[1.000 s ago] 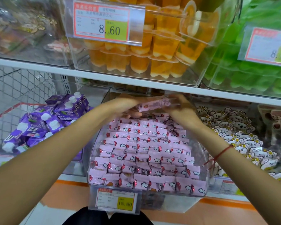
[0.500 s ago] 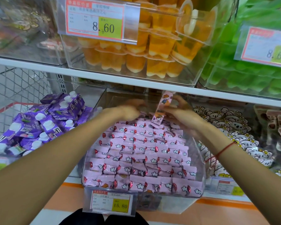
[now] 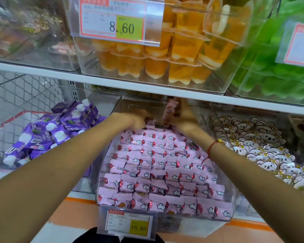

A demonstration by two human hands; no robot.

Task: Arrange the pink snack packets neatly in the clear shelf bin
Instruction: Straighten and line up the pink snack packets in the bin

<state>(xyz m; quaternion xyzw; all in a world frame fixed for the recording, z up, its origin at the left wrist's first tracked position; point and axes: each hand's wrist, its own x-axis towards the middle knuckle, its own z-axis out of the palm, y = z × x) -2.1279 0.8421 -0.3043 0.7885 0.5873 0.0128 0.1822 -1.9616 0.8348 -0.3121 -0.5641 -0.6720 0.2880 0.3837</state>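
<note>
My right hand (image 3: 183,118) fingers still pinch one upright pink packet (image 3: 170,109) at the clear bin (image 3: 235,193) back; left hand (image 3: 139,119) fingers, blurred, have dropped onto the rows.

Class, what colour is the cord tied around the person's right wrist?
Red: a thin cord with a small yellow bead, seen in the head view.

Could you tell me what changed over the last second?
The packet, held level between both hands a second ago, now stands on end in the right hand. The left hand let go and dropped to the back rows. The packed rows in the bin stayed put.
</note>
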